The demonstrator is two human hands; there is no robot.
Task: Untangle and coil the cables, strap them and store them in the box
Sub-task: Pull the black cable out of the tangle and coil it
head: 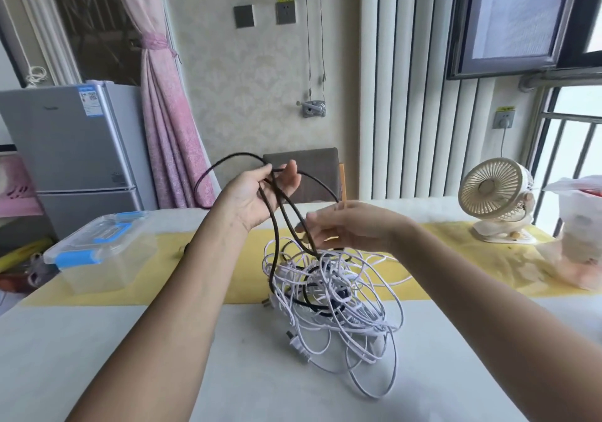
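A white worktop (130,340) is crossed by a yellow runner (228,278), with a grey fridge (65,138) and a pink curtain (169,122) at the far left. A clear box (101,252) with blue clasps, lid on, is set on the left of the runner. A tangle of white cables (338,291) is heaped at the centre, well apart from the box. A cream fan (495,193) is placed at the far right. A dark cable (277,219) is held up out of the tangle in loops by the raised left hand (257,193), fingers curled round it. The right hand (355,226) is stretched toward that cable; through blur, a pinch cannot be told. The fridge's sticker (88,100) cannot be read.
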